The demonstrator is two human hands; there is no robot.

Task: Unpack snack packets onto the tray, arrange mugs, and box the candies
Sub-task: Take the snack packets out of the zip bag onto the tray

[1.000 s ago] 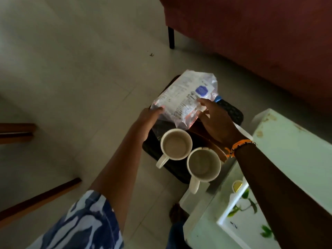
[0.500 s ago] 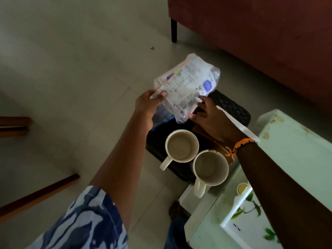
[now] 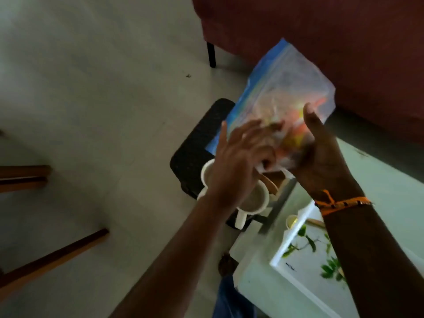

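Note:
A clear plastic bag [image 3: 286, 88] with a blue edge holds orange and yellow sweets. It is raised above a black tray [image 3: 195, 145]. My right hand [image 3: 321, 157] cups it from below and the right. My left hand [image 3: 236, 161] lies against its lower left corner with the fingers spread and blurred. Two white mugs stand on the black tray under my hands. One mug [image 3: 257, 200] shows its rim and handle, and the other mug [image 3: 206, 173] is mostly hidden by my left hand.
A white table [image 3: 378, 180] at the right carries a white leaf-patterned tray [image 3: 305, 260] and a small yellow cup [image 3: 291, 221]. A red sofa [image 3: 321, 31] stands behind. Wooden furniture legs [image 3: 57, 255] cross the tiled floor at the left.
The bag has been lifted higher and turned, so the printed side is gone and the coloured sweets show. Both hands rose with it, and my left hand shifted along its lower edge.

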